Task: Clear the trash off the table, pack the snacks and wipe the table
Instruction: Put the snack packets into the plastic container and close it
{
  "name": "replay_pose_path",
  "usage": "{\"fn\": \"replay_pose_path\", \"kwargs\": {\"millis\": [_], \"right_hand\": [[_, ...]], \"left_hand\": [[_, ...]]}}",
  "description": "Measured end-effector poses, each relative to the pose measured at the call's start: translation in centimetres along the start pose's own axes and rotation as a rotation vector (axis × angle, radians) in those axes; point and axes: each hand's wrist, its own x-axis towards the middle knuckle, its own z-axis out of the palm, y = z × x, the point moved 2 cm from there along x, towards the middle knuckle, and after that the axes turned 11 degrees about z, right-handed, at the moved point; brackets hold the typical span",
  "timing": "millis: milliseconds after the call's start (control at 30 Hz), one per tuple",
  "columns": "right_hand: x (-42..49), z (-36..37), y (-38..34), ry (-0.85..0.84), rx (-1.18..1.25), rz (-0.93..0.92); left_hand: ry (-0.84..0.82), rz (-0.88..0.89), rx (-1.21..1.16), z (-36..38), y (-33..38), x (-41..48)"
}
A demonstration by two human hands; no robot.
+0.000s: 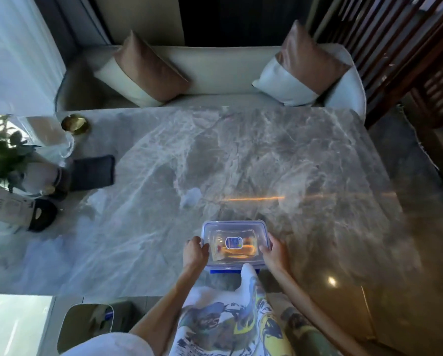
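Presently: a lidded snack container (235, 244) is gripped by both hands at the near edge of the bench (253, 160).

The left hand (195, 252) and the right hand (273, 253) each curl their fingers (205, 248) round a short side of the clear, blue-rimmed container, which lies directly between them. The lid is on, and orange packets show blurred inside. Whether it rests on the bench or is lifted cannot be told. Well beyond the fingers and to their left are a dark mat (91, 173), a brass dish (75, 123) and a potted plant (3, 152).
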Motion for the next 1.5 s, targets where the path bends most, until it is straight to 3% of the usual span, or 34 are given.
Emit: {"fn": "replay_pose_path", "kwargs": {"millis": [500, 633, 733, 833, 900, 1000, 1100, 1200, 1333, 1500], "right_hand": [[-0.1, 0.5, 1.1, -0.024, 0.034, 0.111], [0.3, 0.2, 0.7, -0.043, 0.026, 0.175], [0.2, 0.5, -0.2, -0.033, -0.114, 0.093], [-0.3, 1.4, -1.4, 0.138, -0.475, -0.173], [-0.8, 2.8, -1.9, 0.048, -0.589, -0.266], [-0.7, 3.4, -2.0, 0.002, -0.646, -0.218], [-0.5, 3.3, -2.1, 0.022, -0.680, -0.199], [-0.8, 3.3, -2.2, 0.051, -0.703, -0.201], [-0.8, 3.3, -2.2, 0.045, -0.711, -0.201], [-1.0, 3.2, -2.3, 0.059, -0.706, -0.221]], "left_hand": [[-0.014, -0.047, -0.051, -0.1, 0.2, 0.0], [-0.104, -0.057, -0.052, -0.5, 0.4, 1.1], [-0.211, -0.001, 0.170, -0.7, 2.1, 1.8], [-0.271, 0.178, 0.419, -0.9, 4.6, 3.5], [-0.308, 0.324, 0.506, -0.7, 6.1, 5.4], [-0.450, 0.398, 0.572, 0.1, 7.9, 7.8], [-0.598, 0.357, 0.576, 1.0, 8.6, 9.2], [-0.607, 0.375, 0.525, 1.6, 8.4, 9.8], [-0.499, 0.373, 0.476, 2.0, 8.2, 9.0], [-0.677, 0.308, 0.478, 2.0, 8.0, 9.2]]}}
